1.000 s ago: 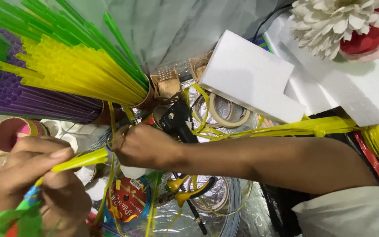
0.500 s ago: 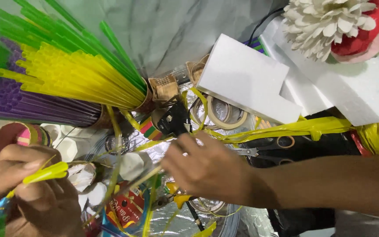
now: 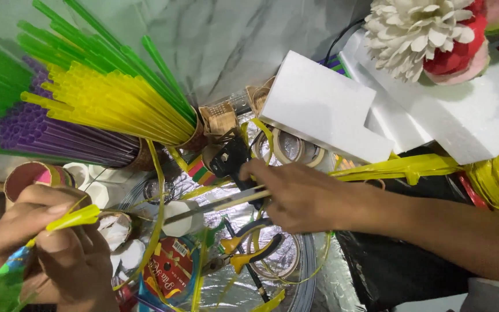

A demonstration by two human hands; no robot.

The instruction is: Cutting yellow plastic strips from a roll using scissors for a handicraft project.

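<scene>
My left hand [image 3: 50,254] is at the lower left, pinching a short yellow-green straw piece [image 3: 75,218] between thumb and fingers; a colourful wrapped stick [image 3: 15,260] runs down from it. My right hand [image 3: 298,196] reaches in from the right at mid-frame. It grips scissors [image 3: 215,207] by their black handles, the silver blades pointing left toward the straw piece. The blade tips are a short way from my left hand and do not touch it.
Bundles of yellow straws [image 3: 116,104], green straws [image 3: 88,40] and purple straws [image 3: 47,136] fan out at the upper left. White foam blocks [image 3: 324,107] and a paper flower [image 3: 417,29] lie at the upper right. Yellow-handled pliers [image 3: 249,251], tape rolls [image 3: 290,147] and a wire coil [image 3: 304,271] crowd the middle.
My right hand has drawn back to the right from the clutter and now holds the scissors. My left hand has kept hold of the straw piece, shifting slightly.
</scene>
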